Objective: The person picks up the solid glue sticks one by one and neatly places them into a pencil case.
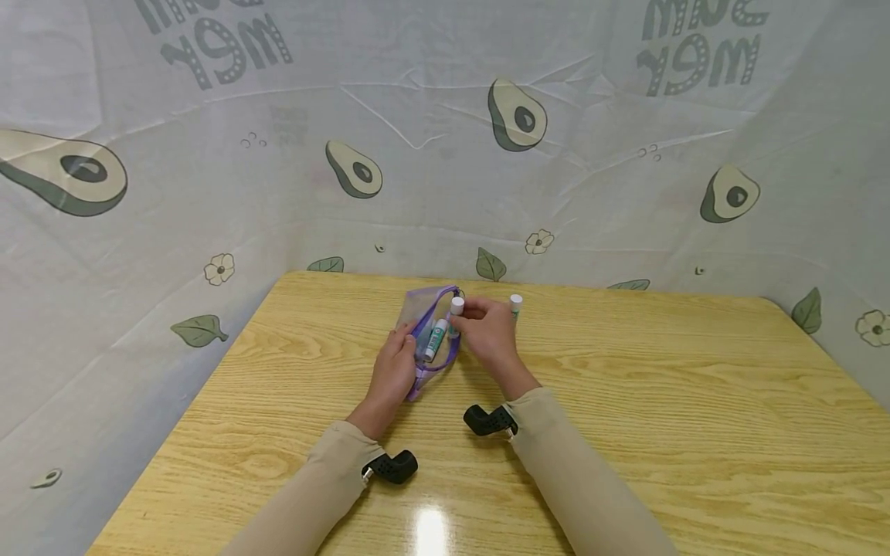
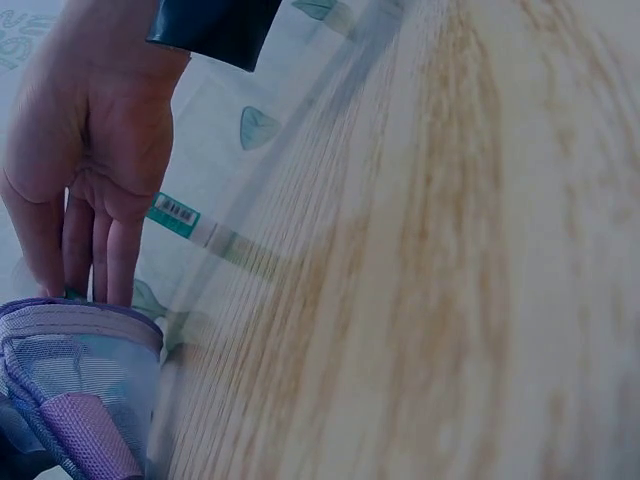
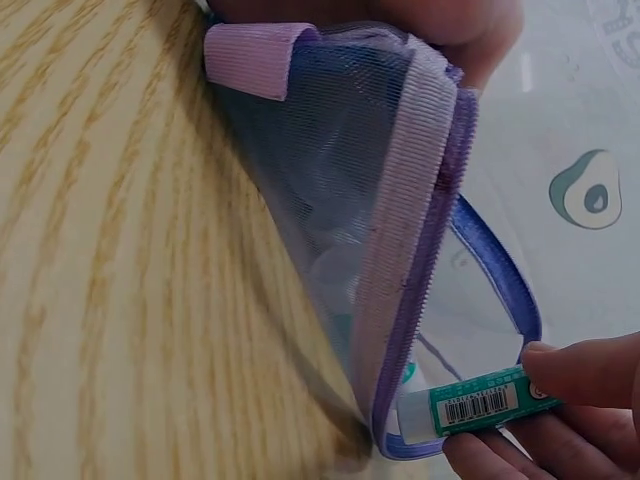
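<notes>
My left hand (image 1: 398,367) grips a zippered mesh pouch (image 3: 330,150) with purple trim by its left side, its mouth spread toward the right. Pinched between the thumb and fingers of my right hand (image 1: 489,332) is a glue stick (image 3: 480,405) with a green barcode label. Its white cap points up in the head view, and its lower end is at the pouch's opening. Another glue stick (image 1: 435,340) lies within the pouch's mouth. A further glue stick (image 1: 516,301) stands upright just beyond my right hand, partly hidden by it.
The wooden table (image 1: 660,401) extends widely to the right of both hands. A pale cloth (image 1: 431,177) printed with avocados hangs behind and at the left of the table. Black wrist mounts (image 1: 392,467) stick out from both sleeves.
</notes>
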`<state>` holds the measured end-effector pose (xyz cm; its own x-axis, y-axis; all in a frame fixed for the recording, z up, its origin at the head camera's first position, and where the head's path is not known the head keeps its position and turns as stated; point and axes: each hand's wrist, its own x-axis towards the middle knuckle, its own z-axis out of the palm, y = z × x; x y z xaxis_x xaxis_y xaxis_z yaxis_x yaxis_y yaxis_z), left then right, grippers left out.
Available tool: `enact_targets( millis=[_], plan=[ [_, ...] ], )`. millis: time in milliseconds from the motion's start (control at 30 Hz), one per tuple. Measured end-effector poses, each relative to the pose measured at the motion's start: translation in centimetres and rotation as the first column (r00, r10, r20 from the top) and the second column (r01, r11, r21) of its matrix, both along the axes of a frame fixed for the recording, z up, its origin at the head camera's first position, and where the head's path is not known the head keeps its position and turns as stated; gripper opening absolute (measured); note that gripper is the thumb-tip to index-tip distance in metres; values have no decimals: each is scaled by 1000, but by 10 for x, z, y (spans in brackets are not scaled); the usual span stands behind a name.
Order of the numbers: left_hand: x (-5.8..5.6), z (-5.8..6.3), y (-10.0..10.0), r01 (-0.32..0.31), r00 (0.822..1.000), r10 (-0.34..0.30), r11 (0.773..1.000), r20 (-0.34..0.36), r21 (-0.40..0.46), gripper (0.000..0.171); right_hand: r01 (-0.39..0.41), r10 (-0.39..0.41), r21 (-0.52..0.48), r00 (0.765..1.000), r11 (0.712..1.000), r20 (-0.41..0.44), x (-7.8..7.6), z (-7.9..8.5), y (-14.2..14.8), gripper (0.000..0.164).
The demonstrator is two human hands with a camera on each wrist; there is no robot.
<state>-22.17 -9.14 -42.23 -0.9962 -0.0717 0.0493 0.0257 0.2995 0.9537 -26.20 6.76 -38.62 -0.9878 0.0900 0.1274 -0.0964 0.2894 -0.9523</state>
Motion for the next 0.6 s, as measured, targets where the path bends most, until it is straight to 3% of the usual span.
enact_targets(
  millis=[600],
  plan=[
    [0,-1,-1,13,1000,-13,1000,-5,5,51,-20,20,0,999,1000,36,2,-5,-3,33]
  ],
)
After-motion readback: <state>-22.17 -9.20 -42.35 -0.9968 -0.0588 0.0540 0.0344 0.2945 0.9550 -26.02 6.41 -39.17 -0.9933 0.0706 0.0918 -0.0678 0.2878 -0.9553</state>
